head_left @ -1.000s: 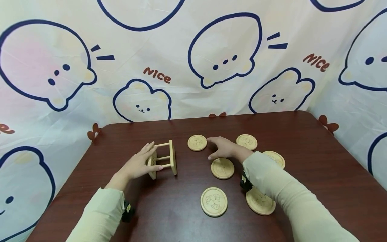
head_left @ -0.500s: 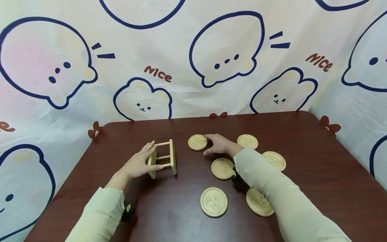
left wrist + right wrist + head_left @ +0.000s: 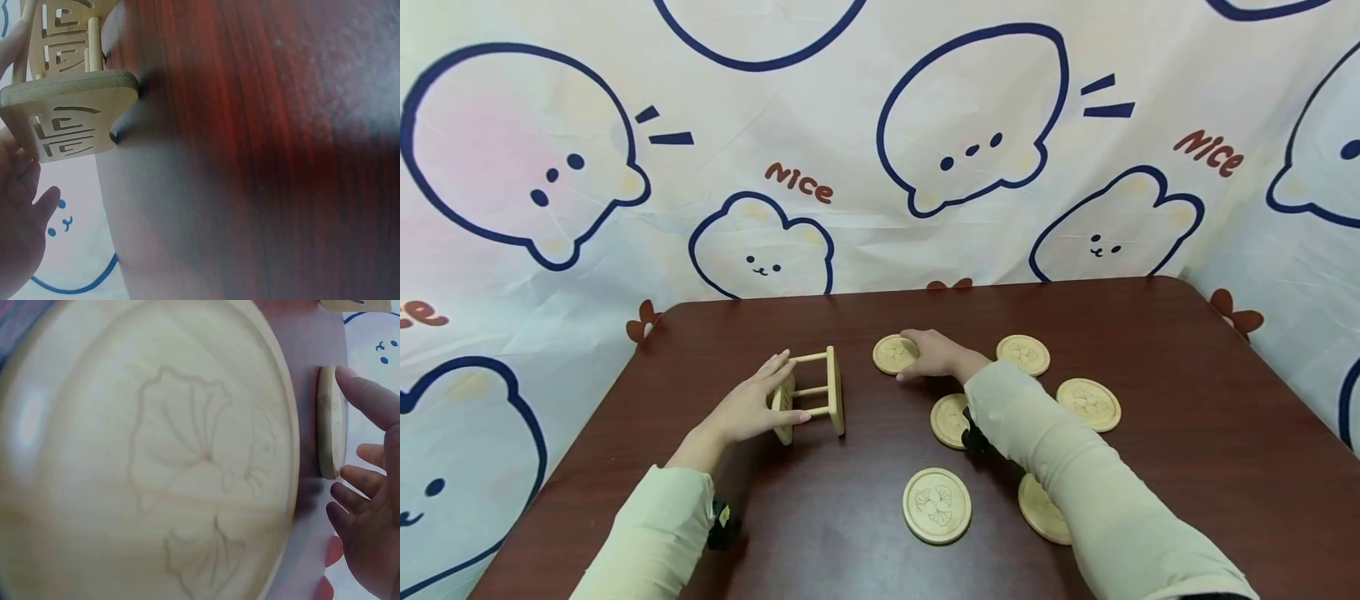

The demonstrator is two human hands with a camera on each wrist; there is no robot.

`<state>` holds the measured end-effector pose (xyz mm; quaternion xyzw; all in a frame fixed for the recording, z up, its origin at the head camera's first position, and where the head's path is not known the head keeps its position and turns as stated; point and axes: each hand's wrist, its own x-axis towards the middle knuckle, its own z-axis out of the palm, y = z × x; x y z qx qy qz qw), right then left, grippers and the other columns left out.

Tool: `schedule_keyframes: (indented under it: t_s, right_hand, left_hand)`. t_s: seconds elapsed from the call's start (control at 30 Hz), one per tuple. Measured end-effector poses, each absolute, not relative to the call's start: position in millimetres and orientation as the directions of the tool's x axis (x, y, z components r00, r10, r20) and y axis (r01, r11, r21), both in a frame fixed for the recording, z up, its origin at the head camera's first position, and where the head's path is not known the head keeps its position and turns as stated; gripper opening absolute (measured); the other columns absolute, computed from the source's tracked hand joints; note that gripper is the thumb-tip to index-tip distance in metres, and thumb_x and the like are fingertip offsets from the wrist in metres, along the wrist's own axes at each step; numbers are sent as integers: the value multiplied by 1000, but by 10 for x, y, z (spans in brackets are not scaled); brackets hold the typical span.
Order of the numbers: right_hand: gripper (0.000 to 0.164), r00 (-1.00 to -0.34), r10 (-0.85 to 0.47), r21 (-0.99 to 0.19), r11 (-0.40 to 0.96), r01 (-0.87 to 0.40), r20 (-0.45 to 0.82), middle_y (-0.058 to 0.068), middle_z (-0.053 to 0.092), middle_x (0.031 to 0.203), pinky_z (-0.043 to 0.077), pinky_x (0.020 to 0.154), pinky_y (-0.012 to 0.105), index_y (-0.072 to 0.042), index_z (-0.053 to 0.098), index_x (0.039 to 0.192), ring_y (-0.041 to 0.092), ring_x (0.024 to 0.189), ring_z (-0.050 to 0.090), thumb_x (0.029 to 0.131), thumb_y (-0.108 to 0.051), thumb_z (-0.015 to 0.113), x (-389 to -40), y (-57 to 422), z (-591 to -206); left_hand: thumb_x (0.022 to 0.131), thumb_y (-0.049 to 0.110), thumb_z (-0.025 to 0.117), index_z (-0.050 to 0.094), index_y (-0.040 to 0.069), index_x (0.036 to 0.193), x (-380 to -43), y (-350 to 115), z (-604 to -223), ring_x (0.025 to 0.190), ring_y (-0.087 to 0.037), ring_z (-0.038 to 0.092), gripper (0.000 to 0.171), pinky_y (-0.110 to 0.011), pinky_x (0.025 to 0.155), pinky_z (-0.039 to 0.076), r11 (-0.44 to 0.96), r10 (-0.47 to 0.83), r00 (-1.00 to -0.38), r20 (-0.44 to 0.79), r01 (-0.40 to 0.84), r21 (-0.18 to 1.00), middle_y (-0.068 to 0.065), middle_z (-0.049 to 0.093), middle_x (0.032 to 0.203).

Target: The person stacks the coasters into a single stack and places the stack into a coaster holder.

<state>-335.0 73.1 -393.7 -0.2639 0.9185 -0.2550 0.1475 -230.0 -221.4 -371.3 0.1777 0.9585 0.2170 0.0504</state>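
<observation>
My left hand [image 3: 748, 408] grips a small wooden coaster rack [image 3: 835, 392], its thumb and fingers spread across one end panel. In the left wrist view the rack [image 3: 69, 115] shows two panels with cut-out line patterns, joined by round rods. It stands on the table at the left. At the back middle, my right hand [image 3: 936, 354] is at a round wooden coaster [image 3: 892, 354], thumb and forefinger straddling its right side. The right wrist view has the thumb and fingertips right at the rim of that coaster [image 3: 328, 422], other fingers loosely spread.
Several more engraved coasters lie flat: one front middle [image 3: 937, 506], one under the right wrist [image 3: 947, 421], others at the right [image 3: 1088, 405] and back right [image 3: 1023, 354]. The right forearm partly covers another coaster [image 3: 1041, 510]. A printed cloth [image 3: 850, 242] hangs behind the dark table [image 3: 820, 525].
My right hand has moved left, from beside the far coaster to around its right edge. My left hand stays on the rack. The head view has shifted slightly.
</observation>
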Motion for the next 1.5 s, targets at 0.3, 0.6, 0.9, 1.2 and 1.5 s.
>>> schedule_keyframes:
  t_s: [0.3,0.6,0.9,1.2,1.5]
  right_hand:
    - [81,-834,-531,-548,747,-376,-151,11,31,135,29,93,37,-5,24,135,25,122,27,73,-31,69,-3374,609,-3955]
    - [78,-842,-507,-521,777,-353,-186,11,33,133,31,91,36,-5,26,135,27,123,24,73,-24,69,-3365,515,-3950]
    - [77,-849,-490,-526,784,-329,-199,7,36,132,34,85,36,-11,29,135,28,124,21,72,-24,70,-3333,511,-3946]
    - [78,-838,-519,-491,781,-385,-170,7,37,131,35,84,35,-9,30,134,28,120,26,70,-25,71,-3341,498,-3938]
    - [77,-818,-565,-511,737,-443,-106,9,34,133,28,93,39,-5,30,134,29,123,22,71,-24,70,-3253,581,-3836]
  left_hand:
    - [66,65,55,23,8,137,-2281,-2194,-3703,129,-23,7,97,-47,95,23,841,365,-931,-23,319,437,-2,10,144]
    - [66,65,55,24,8,137,-2266,-2162,-3692,129,-24,8,96,-47,95,24,835,373,-927,-25,324,445,-1,11,143]
    - [66,64,56,25,9,137,-2262,-2170,-3711,129,-23,8,95,-48,95,24,835,376,-926,-26,327,442,-1,12,143]
    - [66,64,56,24,10,137,-2261,-2196,-3708,129,-22,7,94,-48,95,23,834,362,-931,-35,308,457,-1,10,144]
    - [66,61,58,25,10,137,-2295,-2216,-3696,130,-21,6,94,-48,96,21,840,345,-938,-36,291,458,-1,11,144]
